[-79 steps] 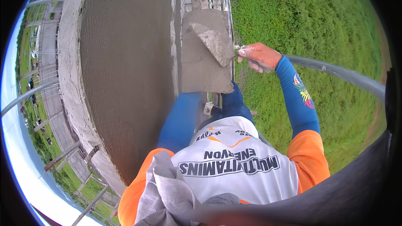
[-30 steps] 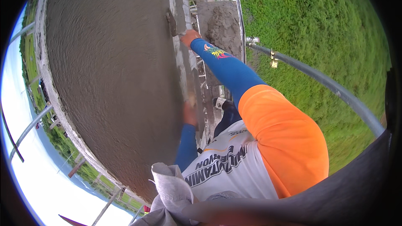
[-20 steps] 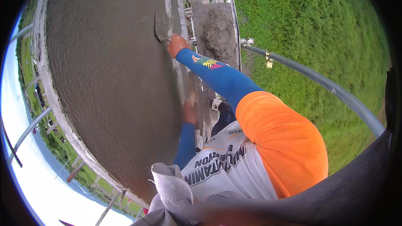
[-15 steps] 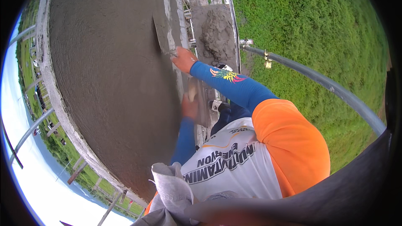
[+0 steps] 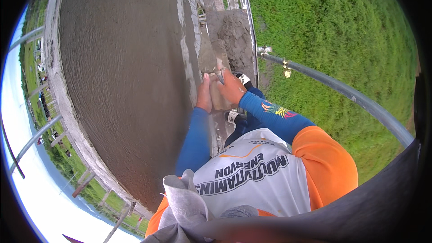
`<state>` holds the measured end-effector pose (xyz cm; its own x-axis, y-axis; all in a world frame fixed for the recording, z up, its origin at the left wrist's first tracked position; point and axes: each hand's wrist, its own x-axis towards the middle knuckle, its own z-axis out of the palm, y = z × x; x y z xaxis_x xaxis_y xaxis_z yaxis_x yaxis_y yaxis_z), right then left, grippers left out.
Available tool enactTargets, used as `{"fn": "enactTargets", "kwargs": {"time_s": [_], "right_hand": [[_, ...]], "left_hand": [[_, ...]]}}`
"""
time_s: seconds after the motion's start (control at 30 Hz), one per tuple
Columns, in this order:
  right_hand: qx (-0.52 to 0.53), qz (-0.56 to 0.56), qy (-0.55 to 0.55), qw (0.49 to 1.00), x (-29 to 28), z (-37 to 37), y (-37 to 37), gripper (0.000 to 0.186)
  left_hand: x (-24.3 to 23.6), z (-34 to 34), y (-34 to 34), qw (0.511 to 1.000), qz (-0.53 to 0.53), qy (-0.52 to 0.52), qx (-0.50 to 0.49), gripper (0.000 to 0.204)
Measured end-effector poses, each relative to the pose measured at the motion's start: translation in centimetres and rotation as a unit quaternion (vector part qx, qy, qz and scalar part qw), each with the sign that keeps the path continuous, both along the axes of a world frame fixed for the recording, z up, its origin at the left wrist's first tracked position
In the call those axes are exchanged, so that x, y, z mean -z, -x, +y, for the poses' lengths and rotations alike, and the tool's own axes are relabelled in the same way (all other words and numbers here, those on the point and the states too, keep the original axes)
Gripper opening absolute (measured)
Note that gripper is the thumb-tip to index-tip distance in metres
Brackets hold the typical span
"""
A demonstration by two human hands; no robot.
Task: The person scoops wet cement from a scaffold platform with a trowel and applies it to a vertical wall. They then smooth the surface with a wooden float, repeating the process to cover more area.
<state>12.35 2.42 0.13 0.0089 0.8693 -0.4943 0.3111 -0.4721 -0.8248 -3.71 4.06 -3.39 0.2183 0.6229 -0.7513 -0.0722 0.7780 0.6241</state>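
Wet plaster wall (image 5: 126, 81) is filling the left of the view, freshly rendered, ridged, grey. Mortar heap (image 5: 234, 33) is sitting on the scaffold planks just beside the wall, past both hands. Hawk board (image 5: 216, 85) is being held flat near the heap by the left hand (image 5: 204, 93), fingers closing on its edge. Right hand (image 5: 231, 87), which was wiping the wall half a second ago, is now back at the board, gripping the trowel (image 5: 211, 56); reloading looks underway. Steel guardrail (image 5: 342, 92) is crossing over grass at right.
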Motion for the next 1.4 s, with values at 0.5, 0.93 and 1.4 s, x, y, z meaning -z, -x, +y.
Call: {"fn": "enactTargets", "kwargs": {"time_s": [0.5,0.93,1.4], "right_hand": [[0.265,0.417,0.226,0.84,7.6,-0.9,0.9,0.035],[0.277,0.192,-0.053,0.94,14.6,18.3,3.3,0.025],[0.239,0.275,-0.075,0.928,13.5,36.2,7.3,0.047]], "left_hand": [[-0.7,0.5,-2.8,0.939,0.3,-0.162,0.039,0.026],[-8.1,-3.6,-2.3,0.987,0.072,-0.124,-0.072,0.041],[-6.3,-21.8,6.7,0.981,0.158,0.06,-0.093,0.028]]}}
